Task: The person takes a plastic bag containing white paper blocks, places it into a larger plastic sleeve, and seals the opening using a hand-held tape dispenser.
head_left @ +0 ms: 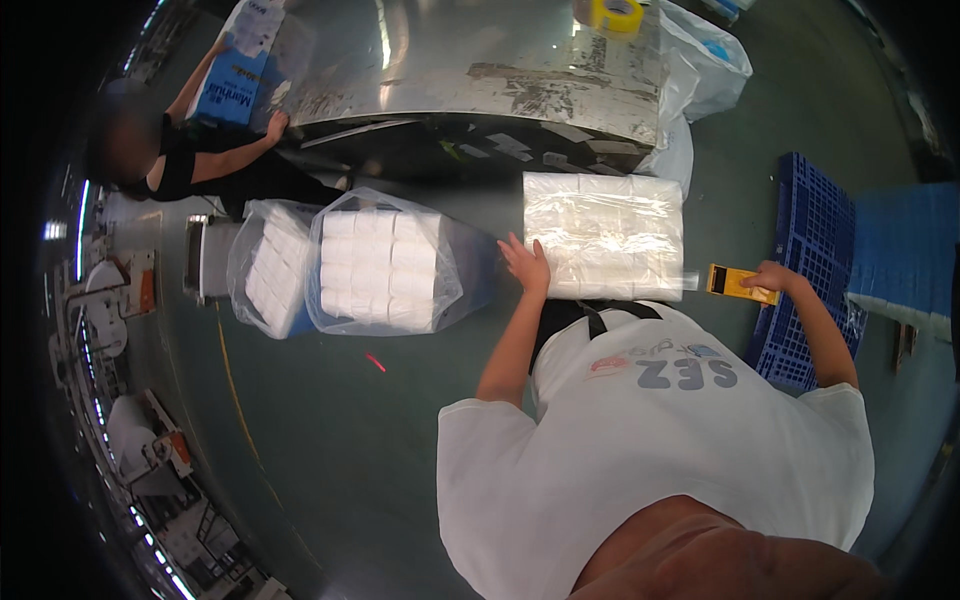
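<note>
A large bundle of white rolls or packs (602,235), wrapped in shiny clear plastic, is right in front of my body. My left hand (526,266) lies against its near left edge, fingers spread and gripping nothing. Out to the right, my right hand (772,279) is closed around a yellow tape dispenser (738,283). A short strip of clear tape (690,281) sticks out from the bundle's right edge toward the dispenser. Whether the strip joins the dispenser is too fine to make out.
Two open clear bags of white packs (380,268) stand to the left. Ahead is a scuffed metal table (450,60) with a yellow tape roll (616,14). A blue plastic pallet (795,230) stands at right. Far left, another person (205,165) handles a blue package (230,88).
</note>
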The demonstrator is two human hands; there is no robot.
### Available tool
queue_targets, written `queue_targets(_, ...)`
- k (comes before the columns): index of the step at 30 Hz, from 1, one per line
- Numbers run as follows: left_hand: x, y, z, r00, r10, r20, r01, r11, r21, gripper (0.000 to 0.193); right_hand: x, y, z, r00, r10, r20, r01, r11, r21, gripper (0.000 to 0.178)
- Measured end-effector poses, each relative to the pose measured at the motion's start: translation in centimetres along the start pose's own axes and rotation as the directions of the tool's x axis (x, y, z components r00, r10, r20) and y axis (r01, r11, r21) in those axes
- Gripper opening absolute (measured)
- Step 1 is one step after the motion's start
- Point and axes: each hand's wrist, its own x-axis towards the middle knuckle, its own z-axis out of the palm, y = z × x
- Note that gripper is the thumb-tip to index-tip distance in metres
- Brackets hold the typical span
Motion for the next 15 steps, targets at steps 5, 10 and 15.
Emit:
queue_targets(5, -4.4, 4.1, 1.1, 0.938, 0.284, 0.197, -0.343, 0.837, 0.427, 0.063, 6.2, 4.9, 2.2, 0.983, -0.006, -0.183, -0.074, 0.903, -0.424, 0.056)
queue_targets(10, -7.4, 2.6, 2.7, 0.779, 0.417, 0.468, -0.625, 0.569, 0.534, 0.065, 11.3, 0.4, 10.3, 0.924, -0.095, -0.371, -0.064, 0.917, -0.394, 0.055)
queue_targets(15, -6.7, 3.3, 2.2, 0.793, 0.378, 0.477, -0.603, 0.602, 0.524, 0.063, 12.8, 2.7, 11.8, 0.892, 0.026, -0.452, -0.095, 0.987, -0.132, 0.06)
